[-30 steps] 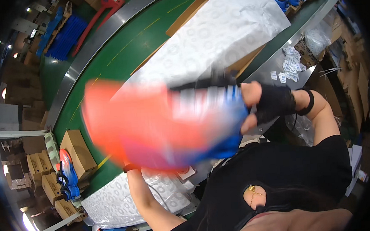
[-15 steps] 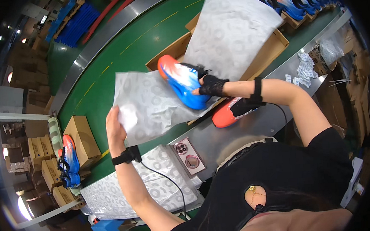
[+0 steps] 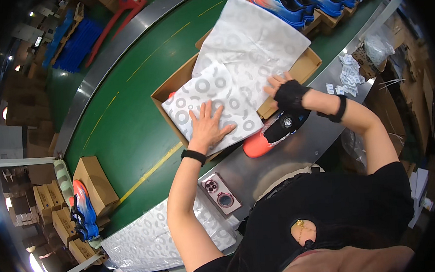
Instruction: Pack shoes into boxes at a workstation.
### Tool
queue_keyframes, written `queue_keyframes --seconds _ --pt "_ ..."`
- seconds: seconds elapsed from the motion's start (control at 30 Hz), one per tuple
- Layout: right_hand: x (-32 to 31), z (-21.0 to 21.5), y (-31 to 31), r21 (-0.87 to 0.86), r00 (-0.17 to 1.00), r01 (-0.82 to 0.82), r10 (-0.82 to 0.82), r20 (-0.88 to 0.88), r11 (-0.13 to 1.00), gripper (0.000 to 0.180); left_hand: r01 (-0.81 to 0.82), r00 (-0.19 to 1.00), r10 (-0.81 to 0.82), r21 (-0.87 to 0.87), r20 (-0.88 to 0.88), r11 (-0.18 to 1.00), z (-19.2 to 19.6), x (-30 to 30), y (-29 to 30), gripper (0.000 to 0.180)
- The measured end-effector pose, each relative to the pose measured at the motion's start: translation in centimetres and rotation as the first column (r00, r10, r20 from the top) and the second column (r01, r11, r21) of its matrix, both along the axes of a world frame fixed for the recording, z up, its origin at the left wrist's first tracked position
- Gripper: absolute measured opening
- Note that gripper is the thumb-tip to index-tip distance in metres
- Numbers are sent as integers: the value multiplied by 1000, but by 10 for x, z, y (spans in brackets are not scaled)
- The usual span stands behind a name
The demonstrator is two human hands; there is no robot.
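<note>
An open cardboard shoebox (image 3: 174,78) rests on the green belt, with white patterned tissue paper (image 3: 251,39) spread over it. Fingers spread, my left hand (image 3: 208,127) presses flat on the folded-over near-left part of the paper. A sliver of orange shows at the box's left wall; the paper hides the rest of the inside. My right hand (image 3: 288,92), in a black fingerless glove, is open at the paper's right side by the box's near wall. Just below it, an orange, black and blue sneaker (image 3: 262,142) lies on the metal ledge against the box.
Sneakers (image 3: 314,0) line the belt at far right. White packets (image 3: 350,73) lie on the ledge at right. A phone (image 3: 221,193) and a stack of wrapped tissue paper (image 3: 154,234) are near me. At left stand a carton (image 3: 96,186) and another sneaker pair (image 3: 84,211).
The sneaker my right hand held is now out of sight under the paper. My left hand has brought the paper's left end rightward over the box. My right hand has let go and moved right.
</note>
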State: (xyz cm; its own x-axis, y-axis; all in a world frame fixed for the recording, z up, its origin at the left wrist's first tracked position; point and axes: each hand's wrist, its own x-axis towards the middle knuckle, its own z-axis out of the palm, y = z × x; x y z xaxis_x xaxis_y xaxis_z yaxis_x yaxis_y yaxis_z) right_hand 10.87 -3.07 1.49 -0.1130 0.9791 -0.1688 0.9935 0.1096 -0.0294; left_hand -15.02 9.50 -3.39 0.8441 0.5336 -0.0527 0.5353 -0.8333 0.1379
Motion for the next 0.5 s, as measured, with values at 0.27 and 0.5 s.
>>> queue_keyframes --seconds 0.27,0.5 --pt "-13 15 -84 376 984 -86 138 -112 923 51 -179 934 199 96 -297 979 15 29 15 78" --pt "-31 24 -78 34 828 -148 143 -542 988 63 260 887 -25 -455 460 851 50 9 -104 82"
